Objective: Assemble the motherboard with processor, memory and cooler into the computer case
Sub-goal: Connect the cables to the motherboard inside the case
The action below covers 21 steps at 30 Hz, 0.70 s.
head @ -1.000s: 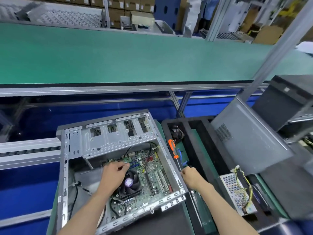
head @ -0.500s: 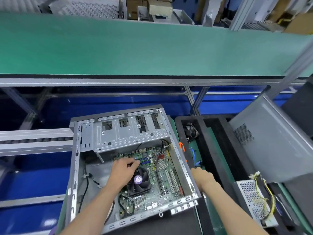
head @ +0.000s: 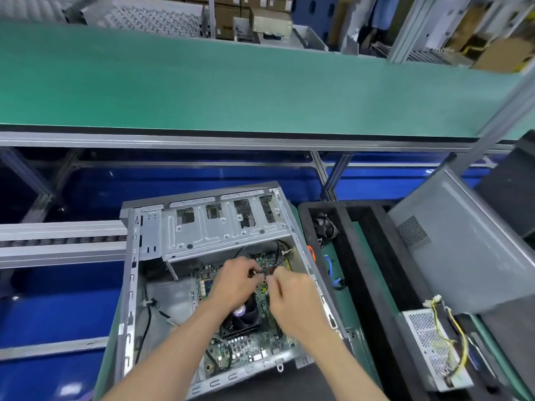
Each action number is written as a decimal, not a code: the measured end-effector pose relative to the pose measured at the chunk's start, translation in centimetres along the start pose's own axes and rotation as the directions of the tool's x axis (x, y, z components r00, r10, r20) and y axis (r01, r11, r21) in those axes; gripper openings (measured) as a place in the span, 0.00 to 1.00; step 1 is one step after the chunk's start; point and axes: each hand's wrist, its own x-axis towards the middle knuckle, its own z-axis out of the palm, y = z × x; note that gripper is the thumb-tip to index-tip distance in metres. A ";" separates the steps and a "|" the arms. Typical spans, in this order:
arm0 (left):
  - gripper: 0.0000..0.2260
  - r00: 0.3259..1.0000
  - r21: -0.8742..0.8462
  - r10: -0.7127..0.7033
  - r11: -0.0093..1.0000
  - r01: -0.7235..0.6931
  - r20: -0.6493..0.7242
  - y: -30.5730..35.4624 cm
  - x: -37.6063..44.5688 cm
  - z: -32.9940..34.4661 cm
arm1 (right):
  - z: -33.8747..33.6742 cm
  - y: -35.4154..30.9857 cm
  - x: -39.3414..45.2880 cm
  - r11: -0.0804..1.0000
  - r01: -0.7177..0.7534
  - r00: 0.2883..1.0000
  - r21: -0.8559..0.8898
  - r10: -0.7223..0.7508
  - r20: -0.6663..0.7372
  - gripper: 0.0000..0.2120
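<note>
Currently: green conveyor belt (head: 231,82) runs across, well beyond both hands; grey side panel (head: 469,250) leans far to the right of the right hand; computer case (head: 130,285) lies open on its side directly under both hands, drive cage (head: 225,227) just beyond the fingertips; black foam tray (head: 373,270) sits right of the right hand, touching the case edge, with a perforated power supply (head: 434,351) with yellow wires at its near end and a small fan (head: 325,228) at its far end; motherboard (head: 246,345) sits inside the case, beneath both hands; cooler (head: 241,316) on the board, between the two wrists, partly hidden by them; left hand (head: 234,282) fingers curled, pinching a thin black cable (head: 270,267) at a small white connector; right hand (head: 289,299) just beside it, nearly touching, fingertips pinched on the same cable; orange-handled tool (head: 310,251) only partly visible past the case wall, beyond-right of the right hand.
</note>
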 end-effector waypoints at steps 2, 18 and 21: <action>0.08 1.000 -0.063 -0.017 0.998 0.017 0.009 -0.3 0.3 0.0 | 2.2 0.0 0.4 0.976 -0.189 0.937 -0.108 0.213 0.278 0.07; 0.03 0.984 -0.327 -0.176 0.928 0.178 0.036 -3.3 0.4 -1.3 | 6.3 2.9 5.7 0.718 -0.695 0.704 0.049 0.664 0.252 0.06; 0.09 0.979 -0.338 -0.203 0.923 0.183 -0.022 -3.7 -0.6 -2.1 | 6.3 3.1 5.7 0.729 -0.683 0.719 0.044 0.661 0.216 0.04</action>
